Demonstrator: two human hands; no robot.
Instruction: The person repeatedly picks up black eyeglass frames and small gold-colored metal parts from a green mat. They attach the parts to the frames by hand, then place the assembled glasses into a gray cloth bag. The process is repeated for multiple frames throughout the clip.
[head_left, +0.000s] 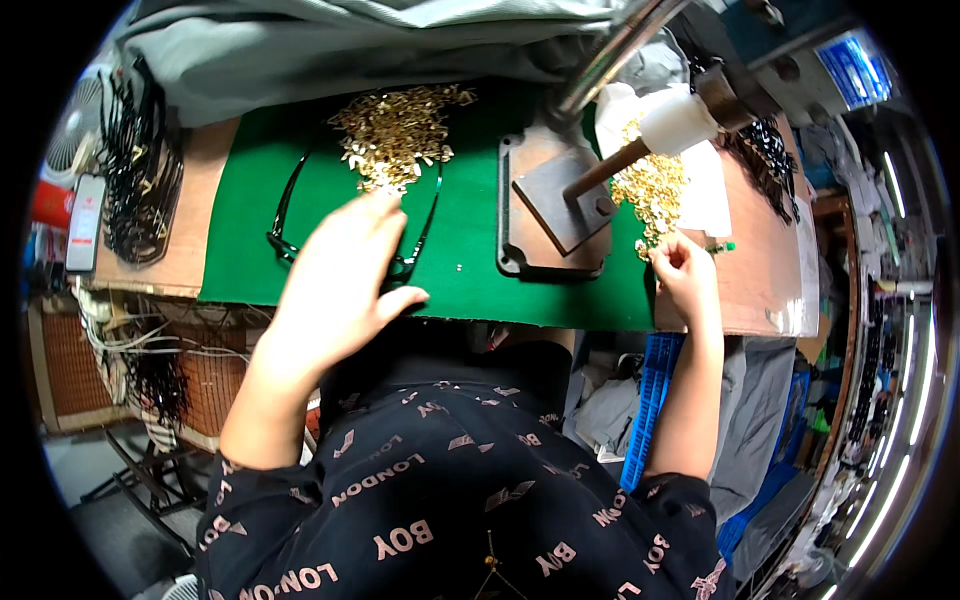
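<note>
My left hand [340, 265] reaches over a black glasses frame [428, 228] lying on the green mat [460, 292]. Its fingers are stretched out, the tips at the near edge of a heap of small gold metal pieces [395, 130], and they hide part of the frame. On the other side, my right hand [690, 280] is closed in a pinch at the near end of a second heap of gold pieces [655, 195]. Whatever sits between those fingertips is too small to make out. Between the hands stands a hand press with a square metal plate [562, 205] on its base.
Bundled black glasses frames [135, 170] stand at the left by a phone [87, 222] and a fan [78, 135]. More dark frames [768, 155] lie at the back right. The press's metal column [615, 55] leans over the table; a blue plastic crate [655, 390] is below the front edge.
</note>
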